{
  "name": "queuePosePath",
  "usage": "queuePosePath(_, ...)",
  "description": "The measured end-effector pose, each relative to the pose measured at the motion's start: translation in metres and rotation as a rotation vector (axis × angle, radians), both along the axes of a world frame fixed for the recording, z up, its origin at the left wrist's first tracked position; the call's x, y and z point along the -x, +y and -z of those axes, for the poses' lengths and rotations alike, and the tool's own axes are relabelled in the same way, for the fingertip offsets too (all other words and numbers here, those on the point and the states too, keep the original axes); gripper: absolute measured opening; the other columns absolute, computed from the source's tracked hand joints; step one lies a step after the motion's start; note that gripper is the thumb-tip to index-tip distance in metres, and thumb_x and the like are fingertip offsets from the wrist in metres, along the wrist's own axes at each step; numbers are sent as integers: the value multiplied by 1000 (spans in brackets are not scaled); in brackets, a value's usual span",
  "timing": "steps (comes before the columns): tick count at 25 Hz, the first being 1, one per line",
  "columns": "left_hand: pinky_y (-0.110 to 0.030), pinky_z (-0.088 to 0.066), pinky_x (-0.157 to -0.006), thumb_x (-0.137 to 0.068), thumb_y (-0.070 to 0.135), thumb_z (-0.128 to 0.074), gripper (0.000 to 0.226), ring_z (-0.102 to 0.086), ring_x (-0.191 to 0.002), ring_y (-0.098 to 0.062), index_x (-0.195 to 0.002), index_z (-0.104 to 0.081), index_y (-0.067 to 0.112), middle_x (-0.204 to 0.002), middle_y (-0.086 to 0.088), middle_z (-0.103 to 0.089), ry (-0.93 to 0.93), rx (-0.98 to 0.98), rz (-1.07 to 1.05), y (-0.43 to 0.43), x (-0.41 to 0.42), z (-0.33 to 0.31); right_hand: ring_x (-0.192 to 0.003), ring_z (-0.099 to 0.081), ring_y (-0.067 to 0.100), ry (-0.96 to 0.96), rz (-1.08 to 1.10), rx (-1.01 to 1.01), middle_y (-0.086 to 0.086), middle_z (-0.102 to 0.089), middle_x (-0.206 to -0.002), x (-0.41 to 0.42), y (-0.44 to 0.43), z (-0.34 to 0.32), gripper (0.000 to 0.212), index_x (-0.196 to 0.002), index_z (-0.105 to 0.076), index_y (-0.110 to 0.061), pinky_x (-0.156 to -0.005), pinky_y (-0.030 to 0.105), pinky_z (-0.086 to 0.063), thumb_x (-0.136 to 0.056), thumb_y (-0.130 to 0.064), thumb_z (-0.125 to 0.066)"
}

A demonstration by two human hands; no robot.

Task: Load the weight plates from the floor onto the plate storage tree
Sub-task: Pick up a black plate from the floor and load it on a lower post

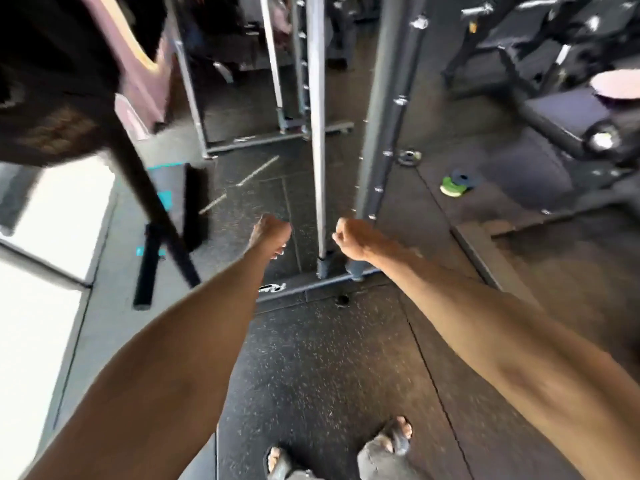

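Left hand (272,237) and right hand (349,239): 2 loose fists, fingers curled, empty, flanking a steel upright (318,133). Weight plates, green (452,187) under blue (465,178), on rubber floor (329,358), well beyond right fingers.

Motion blur smears the whole view. Both forearms run off the bottom edge, and the fingers of the left hand (272,233) and right hand (349,237) curl away from the camera, so their grip cannot be read. The small plates (457,183) on the floor (green and dark) are too blurred to count. The bench (568,116) is cut by the right edge.
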State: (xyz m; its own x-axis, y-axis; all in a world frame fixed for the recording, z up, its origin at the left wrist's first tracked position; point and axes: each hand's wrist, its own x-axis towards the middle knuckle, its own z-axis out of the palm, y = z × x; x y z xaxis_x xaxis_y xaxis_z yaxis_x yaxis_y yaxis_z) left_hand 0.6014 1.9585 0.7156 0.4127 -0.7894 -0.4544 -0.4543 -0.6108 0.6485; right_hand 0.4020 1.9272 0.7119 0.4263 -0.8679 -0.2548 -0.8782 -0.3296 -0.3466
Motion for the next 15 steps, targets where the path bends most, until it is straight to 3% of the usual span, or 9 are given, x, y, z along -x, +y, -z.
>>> queuePosePath(3, -44, -56, -79, -77, 24, -45, 39, -69, -92, -39, -102, -60, -2, -101, -27, -68, -195, -90, 364, -53, 115, 35, -119, -58, 36, 69, 143, -96, 19, -61, -128, 117, -11, 28, 35, -123, -57, -6, -92, 39, -46, -102, -31, -43)
queuePosePath(7, -41, -54, -86, -81, 28, -45, 40, -63, -108, -40, -108, -61, 3, -118, -25, -64, -405, -144, 807, -88, 283, 55, -115, -59, 40, 80, 297, -180, 24, -62, -122, 261, -24, 69, 34, -114, -55, -3, -88, 41, -47, -102, -31, -42)
queuePosePath(9, -42, -50, -87, -89, 25, -47, 38, -60, -114, -39, -118, -58, 3, -124, -23, -62, -439, -125, 927, -96, 347, 58, -99, -61, 36, 78, 363, -231, 17, -63, -98, 312, -20, 78, 29, -92, -54, -6, -78, 39, -46, -103, -29, -41)
queuePosePath(11, -44, -48, -88, -93, 26, -44, 37, -59, -113, -39, -121, -56, 6, -124, -20, -61, -440, -131, 1020, -110, 404, 65, -74, -54, 28, 65, 411, -241, 4, -46, -67, 358, -23, 86, 38, -67, -38, -16, -68, 33, -42, -104, -26, -40)
queuePosePath(15, -41, -52, -81, -92, 25, -41, 32, -62, -98, -36, -111, -59, 7, -111, -19, -65, -416, -199, 1207, -144, 484, 96, -51, -35, 16, 35, 476, -319, 0, -37, -58, 432, -47, 112, 43, -62, -31, -18, -69, 35, -45, -103, -24, -41)
